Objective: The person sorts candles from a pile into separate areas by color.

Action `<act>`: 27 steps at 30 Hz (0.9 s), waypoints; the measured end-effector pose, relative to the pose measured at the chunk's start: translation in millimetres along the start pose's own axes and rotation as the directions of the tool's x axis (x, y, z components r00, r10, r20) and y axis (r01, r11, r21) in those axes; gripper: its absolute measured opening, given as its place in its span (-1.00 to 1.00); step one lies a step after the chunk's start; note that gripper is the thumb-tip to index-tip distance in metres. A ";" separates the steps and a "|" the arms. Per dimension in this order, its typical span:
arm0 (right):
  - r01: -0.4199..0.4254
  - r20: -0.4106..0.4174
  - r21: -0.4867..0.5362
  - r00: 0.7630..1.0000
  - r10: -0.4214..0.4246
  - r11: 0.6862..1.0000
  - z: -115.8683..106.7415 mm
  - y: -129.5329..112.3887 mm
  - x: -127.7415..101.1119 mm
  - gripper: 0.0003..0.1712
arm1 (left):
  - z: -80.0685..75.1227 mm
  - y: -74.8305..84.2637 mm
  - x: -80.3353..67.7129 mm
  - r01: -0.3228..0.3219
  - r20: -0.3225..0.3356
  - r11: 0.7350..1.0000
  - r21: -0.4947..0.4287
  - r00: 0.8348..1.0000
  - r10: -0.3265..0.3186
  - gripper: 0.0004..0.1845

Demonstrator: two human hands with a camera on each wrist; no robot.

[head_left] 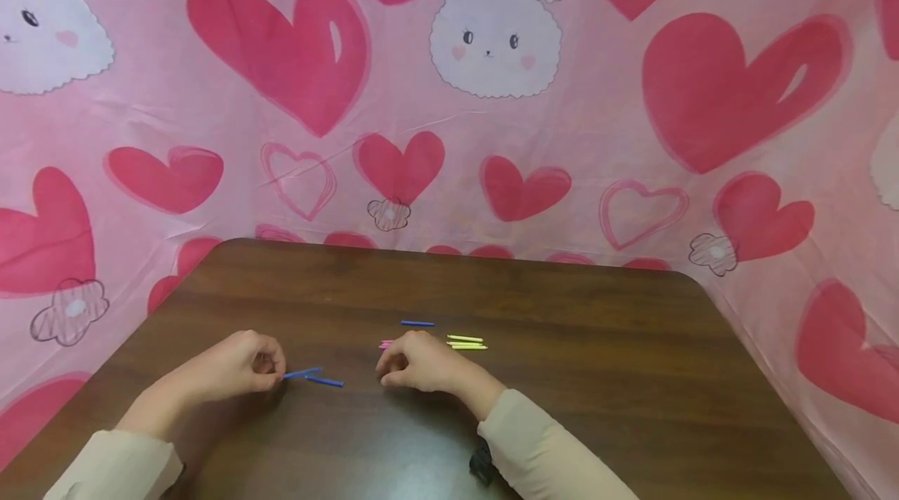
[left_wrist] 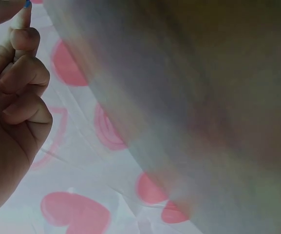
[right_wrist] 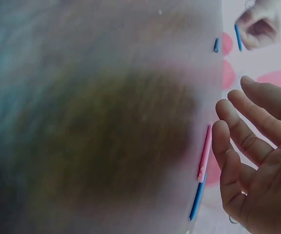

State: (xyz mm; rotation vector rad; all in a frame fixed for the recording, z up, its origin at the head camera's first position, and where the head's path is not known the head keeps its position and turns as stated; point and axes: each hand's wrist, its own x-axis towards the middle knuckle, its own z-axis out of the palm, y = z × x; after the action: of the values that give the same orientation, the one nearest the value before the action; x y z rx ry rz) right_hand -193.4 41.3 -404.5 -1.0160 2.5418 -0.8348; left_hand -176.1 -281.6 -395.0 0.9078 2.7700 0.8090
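The left hand [head_left: 235, 366] pinches one end of a blue stick [head_left: 302, 373] between thumb and fingertips, its other fingers curled; the stick lies low over the brown table [head_left: 597, 375], and a second blue stick [head_left: 325, 381] lies just right of it, the near ends meeting or almost so; the right hand [head_left: 417, 363] rests just right of that pair, fingers loosely bent and holding nothing, as the right wrist view shows; a pink stick [head_left: 385, 344] shows at the far side of the right hand, yellow sticks [head_left: 467, 342] lie just right of it, and a third blue stick [head_left: 417, 323] lies just beyond; to handle the pinched stick well, keep the grip at its end and move it low and level, so that it does not knock the second blue stick; open tabletop lies to the far side and right of the yellow sticks; the table edge lies well left of the left hand, against the pink heart cloth [head_left: 632, 110]
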 end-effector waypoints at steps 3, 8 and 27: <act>0.007 0.009 -0.016 1.000 -0.007 1.000 2.8 -2.8 3.6 -0.90 | -4.3 -2.5 6.1 0.001 -0.015 1.000 0.015 1.000 0.000 -0.82; 0.039 0.027 0.010 0.999 -0.040 0.999 6.3 -2.9 11.9 -0.88 | -12.1 -5.6 20.0 0.030 -0.008 0.999 0.016 1.000 -0.030 -0.86; 0.021 0.053 0.096 0.998 -0.026 0.995 25.2 -17.4 37.7 -0.91 | -3.1 -17.8 77.0 -0.013 0.008 0.999 -0.049 1.000 0.014 -0.92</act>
State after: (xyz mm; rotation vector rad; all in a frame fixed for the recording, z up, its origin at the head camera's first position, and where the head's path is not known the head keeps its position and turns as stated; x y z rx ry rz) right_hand -199.7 -5.6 -415.5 -1.0259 2.4252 -0.9128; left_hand -248.8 -250.5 -397.6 0.9201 2.7276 0.8689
